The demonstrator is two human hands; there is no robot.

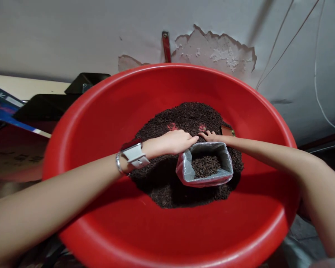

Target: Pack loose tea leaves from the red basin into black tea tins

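Observation:
A wide red plastic tub (167, 230) holds a heap of dark loose tea leaves (190, 111). Low in the heap stands a foil-lined bag (226, 160), its mouth open upward and tea visible inside. My left hand (174, 142) lies on the tea at the bag's far left, thumb stretched toward the rim and other fingers mostly hidden. Just behind the bag's far edge, my right hand (212, 137) rests on the leaves with its fingers spread. Beside my right wrist is a small brown object (227, 131) with a gold-coloured end, partly covered.
Behind the tub is a white wall (100, 37) with peeled paint and a short red strip (166, 46). Black trays (47, 106) and a blue printed package (5, 108) lie at the left. Thin cables (316, 74) hang at the right.

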